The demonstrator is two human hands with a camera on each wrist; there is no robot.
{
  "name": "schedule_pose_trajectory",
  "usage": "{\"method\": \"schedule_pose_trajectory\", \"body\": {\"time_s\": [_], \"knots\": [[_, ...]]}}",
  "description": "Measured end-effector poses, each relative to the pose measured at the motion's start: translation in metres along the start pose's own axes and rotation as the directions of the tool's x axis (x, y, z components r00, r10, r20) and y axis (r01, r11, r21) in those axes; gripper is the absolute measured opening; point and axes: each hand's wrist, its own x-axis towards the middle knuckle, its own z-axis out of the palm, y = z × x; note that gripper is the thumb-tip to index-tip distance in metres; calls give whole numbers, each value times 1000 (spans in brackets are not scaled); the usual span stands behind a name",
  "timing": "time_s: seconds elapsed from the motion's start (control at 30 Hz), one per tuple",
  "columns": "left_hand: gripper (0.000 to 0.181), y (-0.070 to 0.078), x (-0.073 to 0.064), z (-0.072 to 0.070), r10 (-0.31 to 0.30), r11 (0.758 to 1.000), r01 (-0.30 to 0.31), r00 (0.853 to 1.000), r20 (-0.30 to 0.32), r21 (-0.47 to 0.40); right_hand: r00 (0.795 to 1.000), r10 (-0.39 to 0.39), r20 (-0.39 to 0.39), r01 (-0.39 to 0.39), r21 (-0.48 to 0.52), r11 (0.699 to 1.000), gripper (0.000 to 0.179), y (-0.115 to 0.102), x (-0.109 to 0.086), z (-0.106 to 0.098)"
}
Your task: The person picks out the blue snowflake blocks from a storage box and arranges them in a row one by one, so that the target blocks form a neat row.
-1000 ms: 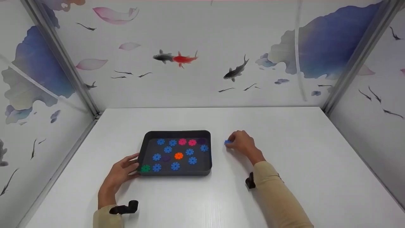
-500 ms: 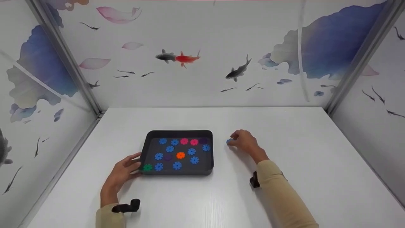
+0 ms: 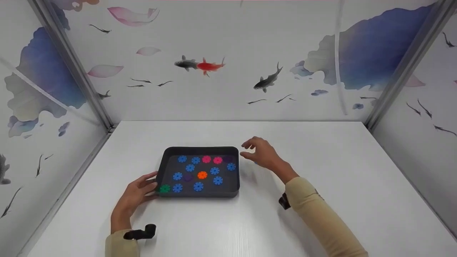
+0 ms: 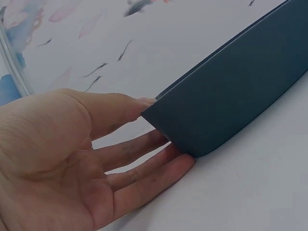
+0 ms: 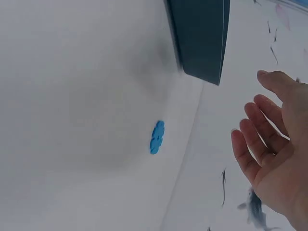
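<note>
A dark tray point(image 3: 200, 195) lies flat with several notched, flower-like plastic discs in it, mostly blue, some pink, purple, orange point(image 3: 202, 175) and green point(image 3: 164, 188). My left hand point(image 3: 132, 196) rests against the tray's left side; in the left wrist view its fairly straight digits touch the rim and lower edge. My right hand point(image 3: 263, 152) hovers above the table beside the tray's upper right corner, thumb and fingers apart, holding nothing. Under it, one blue disc point(image 5: 157, 137) lies on the table, almost fully hidden by the hand in the head view.
The white table point(image 3: 221, 228) is walled at the back and both sides by white panels point(image 3: 228, 100) printed with fish and petals. Metal posts point(image 3: 403, 64) stand at the back corners. Black wrist cameras point(image 3: 141, 233) sit at both cuffs.
My right hand has let go of the blue disc, its fingers have spread, and it has risen and moved left toward the tray. The left hand stays against the tray.
</note>
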Motion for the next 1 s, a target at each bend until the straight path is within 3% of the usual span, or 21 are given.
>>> {"method": "schedule_pose_trajectory", "body": {"time_s": [0.37,0.63,1.0], "knots": [[56,0,1,-2,-6,1000,6,1000,3,1,984,-140,108,132,80,988,39,-35,-1,28],[56,0,1,-1,-7,1000,7,1000,-1,5,972,-128,198,126,21,992,45,-42,-3,47],[56,-1,0,0,2,1000,-2,1000,3,-12,950,-153,271,164,-19,986,39,-45,-7,61]]}}
